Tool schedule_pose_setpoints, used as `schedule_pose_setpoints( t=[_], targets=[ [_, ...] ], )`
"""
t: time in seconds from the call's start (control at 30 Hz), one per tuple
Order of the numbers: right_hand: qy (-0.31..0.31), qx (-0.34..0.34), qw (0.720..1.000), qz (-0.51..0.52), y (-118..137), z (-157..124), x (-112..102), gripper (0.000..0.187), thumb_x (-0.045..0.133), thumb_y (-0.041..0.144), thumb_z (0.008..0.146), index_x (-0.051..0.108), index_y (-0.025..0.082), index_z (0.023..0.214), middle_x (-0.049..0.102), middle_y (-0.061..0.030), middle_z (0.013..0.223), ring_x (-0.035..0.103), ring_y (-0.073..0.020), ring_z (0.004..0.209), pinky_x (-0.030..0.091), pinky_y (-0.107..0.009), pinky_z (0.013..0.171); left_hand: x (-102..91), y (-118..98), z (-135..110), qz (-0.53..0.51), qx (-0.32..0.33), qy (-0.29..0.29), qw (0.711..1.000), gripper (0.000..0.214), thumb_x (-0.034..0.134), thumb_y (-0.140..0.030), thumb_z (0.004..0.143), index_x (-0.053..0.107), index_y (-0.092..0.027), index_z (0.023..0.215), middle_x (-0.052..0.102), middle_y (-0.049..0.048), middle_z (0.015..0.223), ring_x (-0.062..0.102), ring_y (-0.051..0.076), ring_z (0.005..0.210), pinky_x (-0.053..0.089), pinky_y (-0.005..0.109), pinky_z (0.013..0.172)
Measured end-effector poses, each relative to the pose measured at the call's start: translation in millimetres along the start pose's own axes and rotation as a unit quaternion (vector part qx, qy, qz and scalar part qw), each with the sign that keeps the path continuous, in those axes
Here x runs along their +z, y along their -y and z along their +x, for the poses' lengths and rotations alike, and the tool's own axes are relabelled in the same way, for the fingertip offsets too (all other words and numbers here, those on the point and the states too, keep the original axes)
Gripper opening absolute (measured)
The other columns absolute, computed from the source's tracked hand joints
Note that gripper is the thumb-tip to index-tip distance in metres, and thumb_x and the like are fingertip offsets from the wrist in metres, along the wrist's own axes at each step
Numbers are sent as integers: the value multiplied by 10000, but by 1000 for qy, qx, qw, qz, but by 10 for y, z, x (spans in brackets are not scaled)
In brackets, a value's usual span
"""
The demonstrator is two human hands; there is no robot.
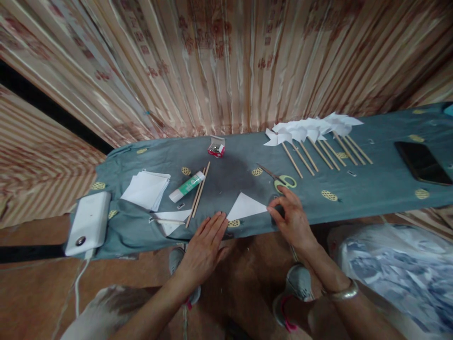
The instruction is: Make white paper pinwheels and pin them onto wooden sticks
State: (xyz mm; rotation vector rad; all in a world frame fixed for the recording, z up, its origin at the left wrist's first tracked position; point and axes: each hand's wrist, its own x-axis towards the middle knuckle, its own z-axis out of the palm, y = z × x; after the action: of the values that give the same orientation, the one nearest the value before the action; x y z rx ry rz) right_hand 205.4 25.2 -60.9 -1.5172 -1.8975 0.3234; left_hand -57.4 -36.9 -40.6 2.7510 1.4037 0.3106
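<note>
A white paper folded into a triangle (pixel 245 207) lies flat near the front edge of the cloth-covered board. My left hand (pixel 208 243) rests flat with fingers stretched out, its fingertips at the paper's left corner. At the right corner, my right hand (pixel 290 216) pinches the tip between thumb and index finger. Just beyond that hand are scissors with green handles (pixel 285 182). Left of the paper lie two thin wooden sticks (pixel 198 194) and a green and white glue stick (pixel 187 187). A pencil-like stick (pixel 169 221) lies across another piece of white paper (pixel 172 228).
Several paper pinwheels on sticks (pixel 311 128) lie in a row at the back right. A small red box (pixel 216 148) stands open at the back. Square white papers (pixel 146 190) are stacked left, near a white power bank (pixel 88 222) with a cable. A black phone (pixel 423 162) lies far right.
</note>
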Motion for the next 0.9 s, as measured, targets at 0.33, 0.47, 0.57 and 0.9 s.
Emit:
schedule_pose_setpoints(
  t=[0.33,0.47,0.57,0.9],
  targets=[
    [-22,-9,1000,-4,4,34,-36,137,505,279,864,615,198,880,551,-158,1294,464,-323,1258,384,-555,1004,-44,7,-26,3,-8,-8,1000,489,511,-270,902,421,-99,1351,486,167,1417,422,268,1336,406,459,1060],
    [-20,-94,994,-48,249,-8,-38,252,437,189,912,605,184,1099,494,-153,1386,391,-303,1328,371,-539,1027,-99,-11,37,-1,-8,-24,1000,419,519,-286,901,495,-96,1274,551,178,1344,492,285,1268,423,471,1033],
    [50,-161,984,-62,394,-58,25,313,424,148,915,596,195,1172,565,-133,1321,482,-295,1232,432,-519,976,-133,-22,93,-17,-12,-46,999,362,512,-271,904,527,-105,1225,600,176,1264,535,283,1209,425,480,1021],
    [78,-170,981,-60,419,-52,103,310,412,135,914,635,134,1130,627,-163,1204,543,-298,1107,496,-506,924,-5,7,393,-63,-40,-21,997,447,533,-354,895,476,-135,1281,565,151,1212,509,283,1130,441,473,935]
  ],
)
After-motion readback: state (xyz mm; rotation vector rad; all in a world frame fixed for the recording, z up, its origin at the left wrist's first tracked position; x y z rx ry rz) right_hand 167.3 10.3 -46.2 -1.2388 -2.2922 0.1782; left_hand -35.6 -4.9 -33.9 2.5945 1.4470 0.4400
